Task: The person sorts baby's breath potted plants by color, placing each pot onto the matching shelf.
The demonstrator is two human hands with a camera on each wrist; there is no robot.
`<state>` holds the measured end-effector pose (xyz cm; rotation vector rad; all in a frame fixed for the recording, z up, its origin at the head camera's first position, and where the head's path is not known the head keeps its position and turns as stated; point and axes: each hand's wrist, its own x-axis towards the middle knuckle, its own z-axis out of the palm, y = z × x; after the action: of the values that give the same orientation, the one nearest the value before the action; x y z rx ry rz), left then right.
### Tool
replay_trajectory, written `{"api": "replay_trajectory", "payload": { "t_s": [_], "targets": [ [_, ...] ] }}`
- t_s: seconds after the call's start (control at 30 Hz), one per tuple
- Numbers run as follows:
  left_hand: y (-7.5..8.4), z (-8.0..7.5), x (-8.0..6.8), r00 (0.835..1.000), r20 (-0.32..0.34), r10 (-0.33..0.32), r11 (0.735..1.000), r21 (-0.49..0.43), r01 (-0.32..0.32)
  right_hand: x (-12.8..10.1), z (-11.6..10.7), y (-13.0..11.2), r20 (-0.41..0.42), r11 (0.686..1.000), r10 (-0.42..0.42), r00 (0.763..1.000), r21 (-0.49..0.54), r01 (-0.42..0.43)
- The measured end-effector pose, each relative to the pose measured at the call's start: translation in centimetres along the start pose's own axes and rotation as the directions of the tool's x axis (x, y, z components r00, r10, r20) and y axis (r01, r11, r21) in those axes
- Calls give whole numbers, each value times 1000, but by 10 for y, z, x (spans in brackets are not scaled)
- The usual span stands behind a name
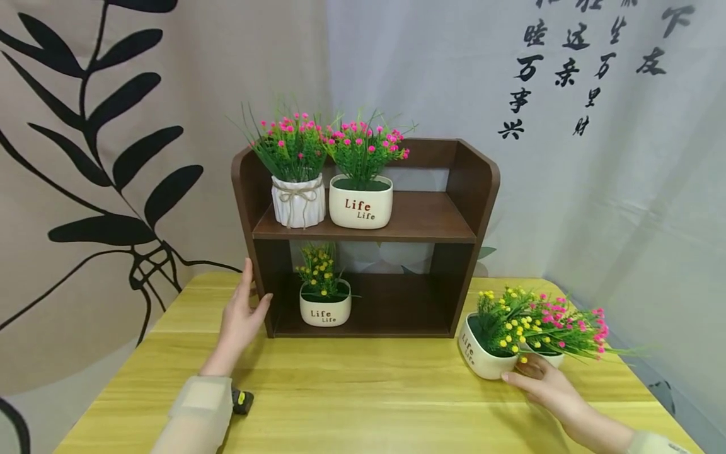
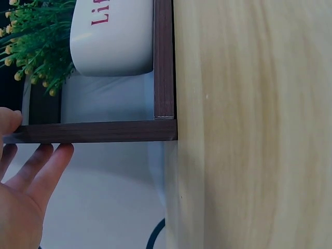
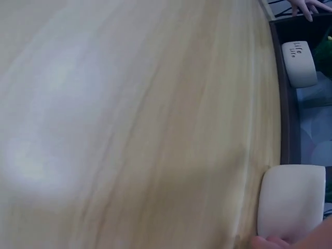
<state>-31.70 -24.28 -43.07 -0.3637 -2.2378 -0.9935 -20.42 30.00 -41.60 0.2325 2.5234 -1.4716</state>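
My left hand (image 1: 239,320) holds the left side panel of a dark brown two-tier shelf (image 1: 363,236). In the left wrist view the thumb lies inside the panel edge (image 2: 98,132) and the fingers press outside. To the right of the shelf, my right hand (image 1: 547,386) grips the near right end of a white "Life" pot of yellow flowers (image 1: 481,356). That pot (image 3: 293,199) stands slightly tilted by the shelf's front right corner. Right behind it is another white pot with pink flowers (image 1: 573,328), partly hidden by the hand and the yellow flowers.
On the upper shelf stand a white pot tied with twine (image 1: 297,205) and a "Life" pot of pink flowers (image 1: 361,202). Below sits a smaller yellow-flowered pot (image 1: 326,310). The wooden table (image 1: 363,397) extends in front; a printed curtain (image 1: 420,63) hangs behind.
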Motion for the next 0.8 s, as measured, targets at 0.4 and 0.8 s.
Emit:
{"api": "replay_trajectory", "payload": {
  "t_s": [0.4, 0.8],
  "targets": [
    [0, 0, -1, 1000, -3, -1, 1000, -6, 1, 11, 8, -4, -38, 1000, -22, 999, -5, 22],
    [-5, 2, -2, 1000, -8, 6, 1000, 3, -6, 27, 12, -4, -99, 1000, -23, 995, 10, 24]
  ]
}}
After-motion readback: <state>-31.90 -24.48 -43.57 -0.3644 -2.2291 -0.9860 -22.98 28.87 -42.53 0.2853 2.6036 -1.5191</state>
